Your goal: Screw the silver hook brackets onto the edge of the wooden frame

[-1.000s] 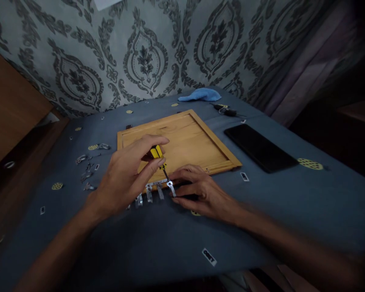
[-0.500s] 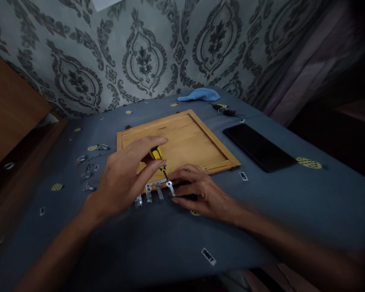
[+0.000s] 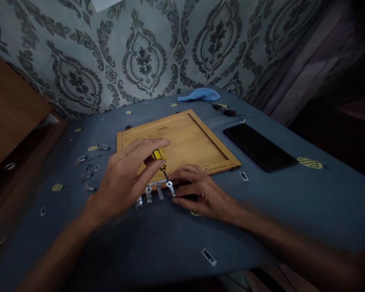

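Note:
My left hand (image 3: 121,174) is closed round a screwdriver (image 3: 158,154) with a yellow and black handle. The screwdriver leans over the near edge of a framed wooden panel (image 3: 211,142), and its tip meets the head of a small silver metal hook (image 3: 170,189). From the right, my right hand (image 3: 202,190) grips that hook between thumb and fingers. Beside it, several similar metal hooks (image 3: 159,190) sit in a row along the panel's near edge, the leftmost partly covered by my left hand.
Loose metal hooks (image 3: 81,160) and small hardware lie on the blue patterned tablecloth (image 3: 158,247) at left. A black phone (image 3: 260,147) rests right of the panel. Farther back are black keys (image 3: 224,110) and a blue cloth (image 3: 200,95). A wooden cabinet (image 3: 12,109) stands at far left.
The screwdriver's handle has turned slightly, with the left fingers shifting a little on it. The right hand, the hooks and the panel look the same.

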Demonstrator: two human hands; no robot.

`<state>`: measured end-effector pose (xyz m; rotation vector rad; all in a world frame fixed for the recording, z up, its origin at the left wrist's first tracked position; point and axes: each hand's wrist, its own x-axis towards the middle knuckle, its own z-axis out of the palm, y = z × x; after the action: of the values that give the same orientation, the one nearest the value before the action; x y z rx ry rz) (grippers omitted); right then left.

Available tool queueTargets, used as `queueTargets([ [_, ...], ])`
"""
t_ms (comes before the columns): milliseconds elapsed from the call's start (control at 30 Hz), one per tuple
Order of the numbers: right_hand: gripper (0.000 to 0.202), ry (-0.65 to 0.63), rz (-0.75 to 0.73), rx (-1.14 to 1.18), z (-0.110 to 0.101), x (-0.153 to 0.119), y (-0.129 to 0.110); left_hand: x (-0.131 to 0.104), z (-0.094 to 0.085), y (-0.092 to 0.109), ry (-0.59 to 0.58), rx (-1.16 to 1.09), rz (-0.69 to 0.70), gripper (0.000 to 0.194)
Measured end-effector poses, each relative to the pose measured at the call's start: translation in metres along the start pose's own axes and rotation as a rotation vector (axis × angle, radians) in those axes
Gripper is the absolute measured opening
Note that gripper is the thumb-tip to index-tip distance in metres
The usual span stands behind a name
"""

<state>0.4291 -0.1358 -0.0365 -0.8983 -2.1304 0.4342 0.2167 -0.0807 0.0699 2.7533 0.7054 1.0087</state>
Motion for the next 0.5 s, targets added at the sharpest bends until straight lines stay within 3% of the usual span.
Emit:
queueTargets([
  [133,0.009,-0.01,-0.002,0.0,-0.0002,0.0004,-0.0001,0.0002,-0.0009,-0.0013,-0.026,0.004,0.005,0.03],
  [333,0.009,-0.008,-0.002,-0.013,0.0007,-0.0002,0.0009,-0.0013,0.0029,-0.0003,0.06,0.094,0.003,0.023],
  [500,0.008,-0.009,-0.014,0.001,0.0007,-0.0005,0.0019,-0.0011,-0.0027,-0.0026,-0.004,-0.104,-0.069,0.027],
])
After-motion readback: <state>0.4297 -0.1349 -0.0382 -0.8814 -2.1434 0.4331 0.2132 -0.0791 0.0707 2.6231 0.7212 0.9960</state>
